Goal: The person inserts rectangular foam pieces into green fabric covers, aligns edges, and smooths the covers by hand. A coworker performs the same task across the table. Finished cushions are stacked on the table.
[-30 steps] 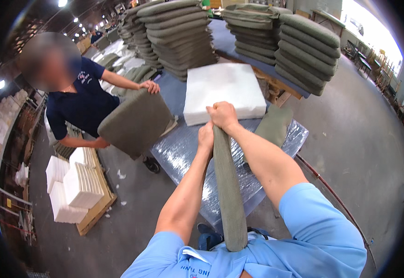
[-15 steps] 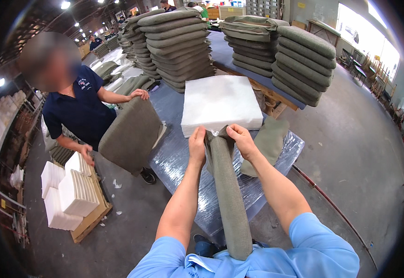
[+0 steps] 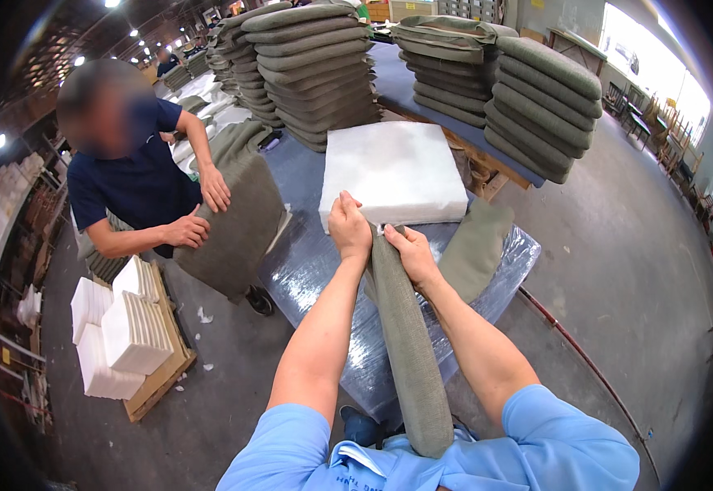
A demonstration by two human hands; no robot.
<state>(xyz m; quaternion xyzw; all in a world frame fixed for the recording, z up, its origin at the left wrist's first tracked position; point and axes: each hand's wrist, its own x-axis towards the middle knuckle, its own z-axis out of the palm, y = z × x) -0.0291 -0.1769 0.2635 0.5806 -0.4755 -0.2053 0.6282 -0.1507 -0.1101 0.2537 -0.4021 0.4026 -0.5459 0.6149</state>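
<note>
A grey-green fabric-covered cushion (image 3: 409,360) stands on edge in front of me, its near end against my blue shirt. My left hand (image 3: 350,227) is closed at its far end, gripping the cover's edge; the fingertips are mostly hidden. On the other side of that end, my right hand (image 3: 412,252) pinches the fabric between thumb and fingers. A small white tuft of filling shows between my hands. Just beyond them lies a thick white padding block (image 3: 395,168). A flat grey-green fabric piece (image 3: 479,250) rests on the table to the right.
The table (image 3: 303,282) is wrapped in shiny plastic. Tall cushion stacks (image 3: 311,69) stand at the back, with more cushions (image 3: 540,106) at the back right. A co-worker (image 3: 139,176) at left handles another cushion (image 3: 233,225). White foam pieces (image 3: 135,331) sit on a pallet; a hose (image 3: 569,335) crosses the floor.
My left hand has turned and risen slightly at the cushion's far end; my right has moved a little left and nearer. The co-worker now has both hands on their cushion.
</note>
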